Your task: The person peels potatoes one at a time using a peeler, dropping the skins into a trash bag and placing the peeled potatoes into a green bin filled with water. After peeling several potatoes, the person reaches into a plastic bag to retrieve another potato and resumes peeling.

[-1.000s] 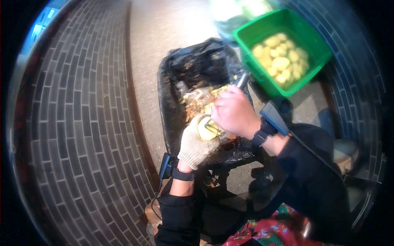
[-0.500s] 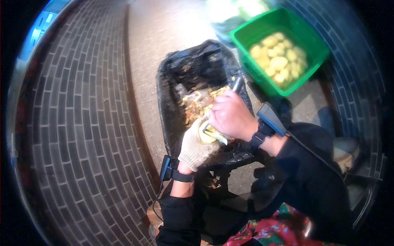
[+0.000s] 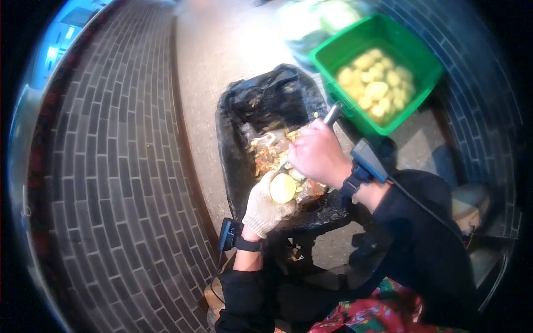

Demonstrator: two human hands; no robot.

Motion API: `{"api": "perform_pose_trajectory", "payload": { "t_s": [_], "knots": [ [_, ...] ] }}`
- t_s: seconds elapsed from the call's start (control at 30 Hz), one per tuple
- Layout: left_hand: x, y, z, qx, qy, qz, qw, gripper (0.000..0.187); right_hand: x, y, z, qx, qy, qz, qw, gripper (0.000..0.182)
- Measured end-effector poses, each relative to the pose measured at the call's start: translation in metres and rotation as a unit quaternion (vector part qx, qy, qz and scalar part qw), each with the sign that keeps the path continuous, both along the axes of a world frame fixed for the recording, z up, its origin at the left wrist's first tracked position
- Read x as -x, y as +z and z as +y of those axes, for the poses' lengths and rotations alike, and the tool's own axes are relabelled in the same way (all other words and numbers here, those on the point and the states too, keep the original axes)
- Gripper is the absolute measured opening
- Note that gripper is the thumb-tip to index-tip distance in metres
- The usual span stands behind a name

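My left hand [image 3: 265, 205], in a pale knitted glove, is closed around a peeled yellow potato [image 3: 283, 188] above the bin. My bare right hand [image 3: 317, 154] grips a peeler [image 3: 332, 115]; its metallic handle sticks out past my fist at the upper right. The peeler's working end, mostly hidden by my fingers, is close to the upper edge of the potato. Below both hands, a bin lined with a black bag [image 3: 239, 105] contains peelings [image 3: 268, 159] and other scraps.
A green crate [image 3: 397, 36] holding several peeled potatoes [image 3: 377, 89] stands at the upper right. Beside it is a bag with pale green contents [image 3: 325, 19], blurred by glare. A wall of dark tiles [image 3: 122, 144] runs along the left.
The strip of peel hanging over the potato is gone from it, and the potato's smooth round face now shows. My right hand has shifted slightly away from it.
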State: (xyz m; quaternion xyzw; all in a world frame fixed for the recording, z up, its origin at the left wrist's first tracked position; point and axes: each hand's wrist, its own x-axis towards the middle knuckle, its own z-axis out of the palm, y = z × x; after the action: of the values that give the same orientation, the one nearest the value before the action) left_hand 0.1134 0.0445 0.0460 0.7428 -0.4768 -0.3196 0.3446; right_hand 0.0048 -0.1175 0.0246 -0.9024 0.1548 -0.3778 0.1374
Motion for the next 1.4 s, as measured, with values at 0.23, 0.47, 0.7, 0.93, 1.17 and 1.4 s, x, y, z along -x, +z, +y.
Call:
{"api": "perform_pose_trajectory", "payload": {
  "t_s": [0.23, 0.47, 0.7, 0.93, 1.17, 1.4],
  "knots": [
    [0.003, -0.006, -0.005, -0.051, 0.046, -0.029, 0.997, 0.057, -0.007, 0.0, 0.023, 0.012, 0.047, -0.03, 0.998, 0.029],
    [0.01, 0.006, -0.001, 0.004, 0.013, -0.002, 1.0, 0.059, -0.003, -0.013, -0.013, 0.049, -0.014, -0.008, 0.999, 0.03],
    [-0.006, 0.005, 0.0, 0.067, 0.088, 0.034, 0.993, 0.074, 0.002, -0.018, -0.014, -0.089, -0.088, 0.271, 0.955, 0.046],
    [-0.003, 0.023, 0.001, 0.129, 0.169, 0.347, 0.914, 0.056, 0.019, 0.008, -0.008, -0.103, 0.005, 0.368, 0.924, 0.039],
    [-0.02, -0.006, 0.003, 0.147, 0.214, 0.626, 0.736, 0.053, 0.036, 0.024, -0.017, -0.164, 0.033, 0.212, 0.963, 0.032],
    [0.029, 0.004, -0.042, 0.083, 0.23, 0.35, 0.904, 0.069, 0.037, 0.026, 0.002, -0.099, 0.011, 0.025, 0.995, 0.029]
  ]
}}
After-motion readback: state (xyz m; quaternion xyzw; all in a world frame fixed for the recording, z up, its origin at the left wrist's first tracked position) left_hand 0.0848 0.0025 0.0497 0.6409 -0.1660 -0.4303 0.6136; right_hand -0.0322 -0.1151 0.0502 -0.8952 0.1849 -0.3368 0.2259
